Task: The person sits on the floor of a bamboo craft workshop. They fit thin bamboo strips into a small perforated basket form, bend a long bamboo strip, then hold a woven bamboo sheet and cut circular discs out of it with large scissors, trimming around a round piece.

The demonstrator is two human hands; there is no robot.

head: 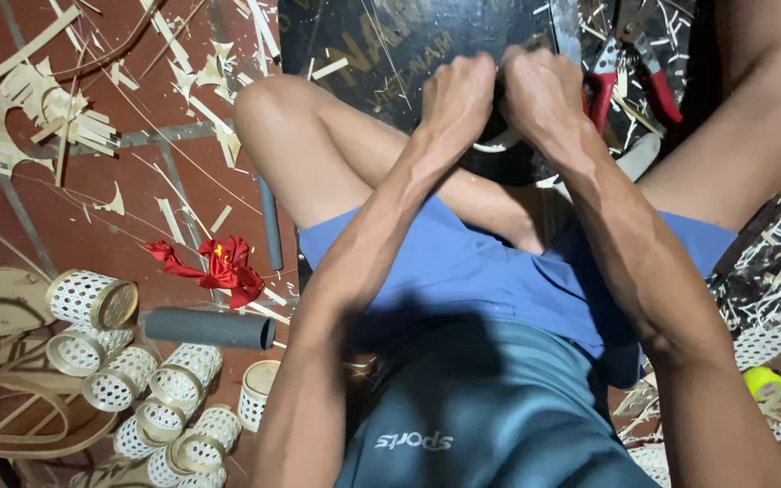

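My left hand (456,93) and my right hand (541,94) are clenched side by side above my crossed legs. Both grip a pale curved bamboo strip (497,143) that shows just below the fists; most of it is hidden by the fingers. The fists rest over a dark board (381,45) lying on the floor in front of me. Red-handled pliers (630,63) lie just right of my right hand.
Several small woven bamboo cylinders (92,298) sit at the lower left, with a grey tube (210,328) and a red cloth (219,262) beside them. Bamboo shavings and strips (47,108) litter the red tile floor. A yellow-green ball (764,381) lies at the right.
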